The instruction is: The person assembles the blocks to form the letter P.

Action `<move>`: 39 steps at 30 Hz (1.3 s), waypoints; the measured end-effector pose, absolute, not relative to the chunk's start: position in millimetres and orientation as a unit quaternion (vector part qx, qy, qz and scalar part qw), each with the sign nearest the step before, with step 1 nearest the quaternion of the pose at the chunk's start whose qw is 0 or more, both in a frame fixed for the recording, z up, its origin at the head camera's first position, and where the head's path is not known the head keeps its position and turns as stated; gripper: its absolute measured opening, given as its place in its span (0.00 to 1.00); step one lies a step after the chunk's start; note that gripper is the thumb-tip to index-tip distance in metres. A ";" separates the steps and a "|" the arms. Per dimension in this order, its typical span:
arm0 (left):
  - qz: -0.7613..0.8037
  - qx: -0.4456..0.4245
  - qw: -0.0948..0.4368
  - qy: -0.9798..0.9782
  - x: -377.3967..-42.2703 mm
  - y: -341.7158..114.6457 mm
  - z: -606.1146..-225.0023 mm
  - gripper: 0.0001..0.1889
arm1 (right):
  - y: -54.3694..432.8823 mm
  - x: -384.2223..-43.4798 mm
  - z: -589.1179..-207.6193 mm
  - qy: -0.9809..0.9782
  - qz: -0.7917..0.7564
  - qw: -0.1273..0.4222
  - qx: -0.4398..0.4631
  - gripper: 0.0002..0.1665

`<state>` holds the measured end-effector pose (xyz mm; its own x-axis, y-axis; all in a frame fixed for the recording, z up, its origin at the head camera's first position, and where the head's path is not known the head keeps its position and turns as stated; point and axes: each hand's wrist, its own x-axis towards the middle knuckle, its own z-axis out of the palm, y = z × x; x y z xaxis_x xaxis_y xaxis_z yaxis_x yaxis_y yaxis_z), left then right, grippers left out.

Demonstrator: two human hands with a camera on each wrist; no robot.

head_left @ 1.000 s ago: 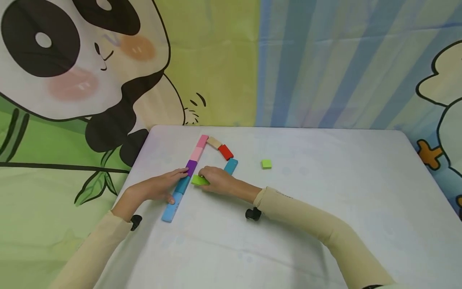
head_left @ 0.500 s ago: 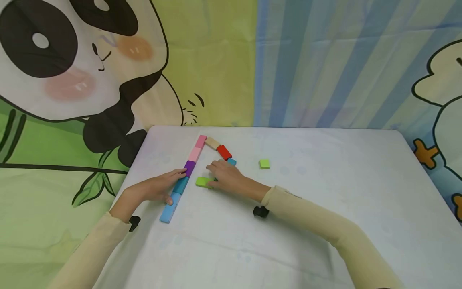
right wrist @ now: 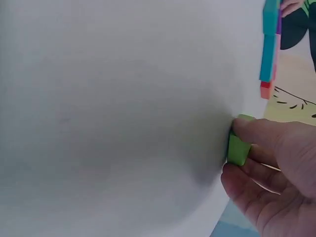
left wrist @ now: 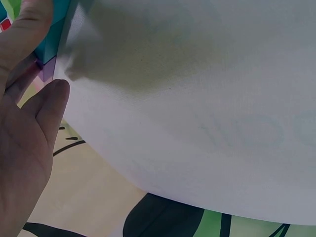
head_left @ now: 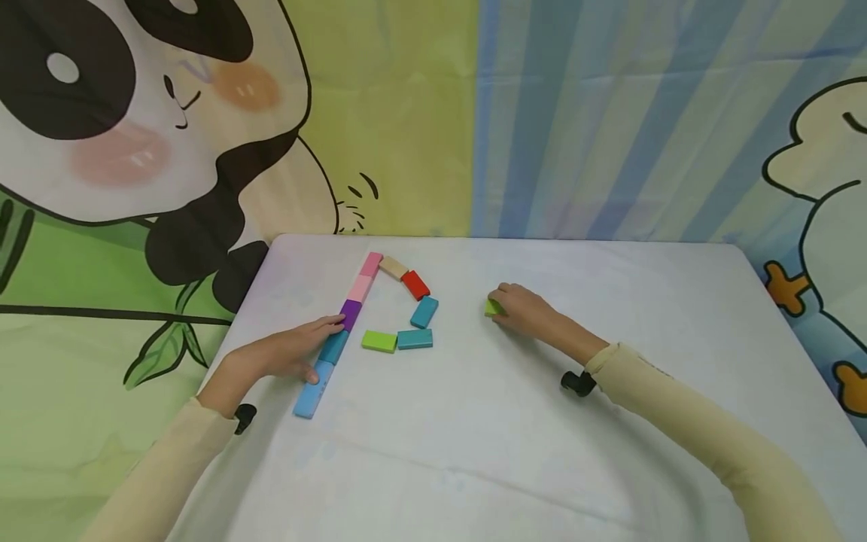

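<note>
My right hand point(head_left: 531, 312) pinches a small lime-green block point(right wrist: 238, 150) between thumb and fingers, low over the table right of the other blocks. At left, my left hand point(head_left: 287, 352) lies along a slanted straight row, fingertips at the purple block point(head_left: 350, 313) and thumb at the light blue block point(head_left: 313, 391). A teal block point(head_left: 333, 347) sits between those two; two pink blocks point(head_left: 366, 275) top the row. From its upper end curve a beige block point(head_left: 393, 268), a red block point(head_left: 415, 284), two teal blocks point(head_left: 424, 312) and a longer lime-green block point(head_left: 379, 342).
A white cloth covers the table point(head_left: 474, 436), its far edge meeting a printed backdrop point(head_left: 393, 113). Beside each sleeve's cuff shows a black wrist camera point(head_left: 578, 383).
My right hand has let go of the longer lime-green block beside the lower teal block, moved right and taken hold of the small lime-green one. The left hand keeps its place on the row.
</note>
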<state>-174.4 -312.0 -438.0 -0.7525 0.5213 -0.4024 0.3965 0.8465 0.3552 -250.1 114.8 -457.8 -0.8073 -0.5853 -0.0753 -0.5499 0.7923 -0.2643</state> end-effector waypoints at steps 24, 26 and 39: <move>0.150 0.265 0.252 0.919 -176.2 -301.8 -439.8 0.54 | -80.1 -221.1 -464.1 0.891 -0.205 0.108 -0.390 0.21; 0.151 0.266 0.251 0.918 -176.2 -302.0 -437.8 0.54 | -81.1 -221.0 -466.4 0.893 -0.199 0.105 -0.390 0.22; 0.101 0.255 0.256 0.927 -181.4 -296.8 -434.6 0.52 | -4.1 -235.7 -438.9 0.924 -0.162 0.077 -0.336 0.32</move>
